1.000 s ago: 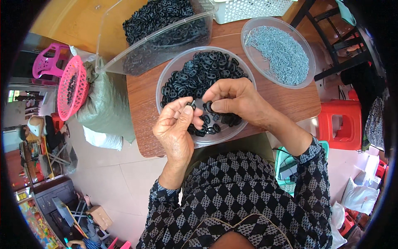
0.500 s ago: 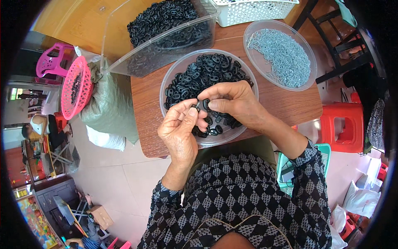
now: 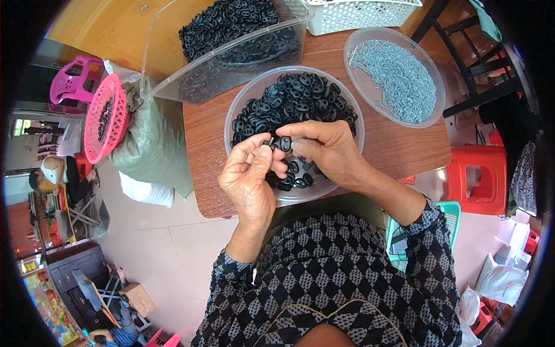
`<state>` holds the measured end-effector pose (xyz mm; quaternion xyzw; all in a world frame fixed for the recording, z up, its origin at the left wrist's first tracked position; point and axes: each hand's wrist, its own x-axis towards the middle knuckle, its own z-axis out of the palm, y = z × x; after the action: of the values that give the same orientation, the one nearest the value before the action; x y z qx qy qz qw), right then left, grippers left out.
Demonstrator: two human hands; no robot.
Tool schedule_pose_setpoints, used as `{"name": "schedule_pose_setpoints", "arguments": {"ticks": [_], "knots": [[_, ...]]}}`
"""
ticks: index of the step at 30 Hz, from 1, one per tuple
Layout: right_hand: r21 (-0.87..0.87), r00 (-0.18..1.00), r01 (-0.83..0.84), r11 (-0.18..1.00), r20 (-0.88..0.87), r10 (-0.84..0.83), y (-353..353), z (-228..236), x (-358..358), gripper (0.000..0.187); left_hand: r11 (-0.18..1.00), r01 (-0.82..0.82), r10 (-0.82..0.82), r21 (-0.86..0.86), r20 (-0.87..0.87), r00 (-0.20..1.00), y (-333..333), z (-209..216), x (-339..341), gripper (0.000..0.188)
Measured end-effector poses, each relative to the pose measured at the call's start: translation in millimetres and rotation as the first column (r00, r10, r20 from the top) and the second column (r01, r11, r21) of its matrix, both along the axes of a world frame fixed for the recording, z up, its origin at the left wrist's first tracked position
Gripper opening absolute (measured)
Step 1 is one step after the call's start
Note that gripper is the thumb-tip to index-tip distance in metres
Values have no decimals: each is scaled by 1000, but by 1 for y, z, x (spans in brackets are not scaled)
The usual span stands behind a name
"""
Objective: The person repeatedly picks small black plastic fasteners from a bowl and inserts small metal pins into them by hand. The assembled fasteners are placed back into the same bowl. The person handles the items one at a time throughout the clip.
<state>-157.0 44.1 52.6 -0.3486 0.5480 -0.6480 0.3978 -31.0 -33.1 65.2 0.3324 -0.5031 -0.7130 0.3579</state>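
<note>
Above a round clear tub (image 3: 231, 151) of black two-hole oval plastic pieces (image 3: 295, 98), my two hands meet at the fingertips. In my right hand (image 3: 337, 151), thumb and forefinger pinch a black two-hole oval piece (image 3: 285, 143), its two holes showing. Close against it, my left hand (image 3: 250, 180) pinches a small black plastic part (image 3: 267, 143) with a bit of bright metal at it; fingers hide most of this part. To the right of the tub lies a round clear tray (image 3: 440, 95) of small silvery metal pieces (image 3: 399, 81), too fine to tell springs from screws.
A large clear bin (image 3: 231, 72) of black pieces and a white perforated basket (image 3: 370, 17) stand at the back of the wooden table (image 3: 399, 144). Left are a sack (image 3: 150, 144) and a pink basket (image 3: 124, 121); right, a red stool (image 3: 477, 156). Another person sits far left.
My right hand has turned its oval piece so the two holes now show. Both hands stay together over the tub; the view has shifted slightly.
</note>
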Motion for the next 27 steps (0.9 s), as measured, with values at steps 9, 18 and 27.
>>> {"name": "schedule_pose_setpoints", "arguments": {"ticks": [9,18,27], "knots": [[9,998,18,1000,-67,-18,-1,-4,3,21,1000,3,-3,6,3,1000,0,-3,1,15],[22,946,-81,996,316,70,-2,-6,-7,14,1000,21,-21,-7,3,1000,3,2,1,17],[45,953,-97,994,292,79,-3,1,-8,13,1000,21,-21,19,-6,1000,3,4,1,17]]}}
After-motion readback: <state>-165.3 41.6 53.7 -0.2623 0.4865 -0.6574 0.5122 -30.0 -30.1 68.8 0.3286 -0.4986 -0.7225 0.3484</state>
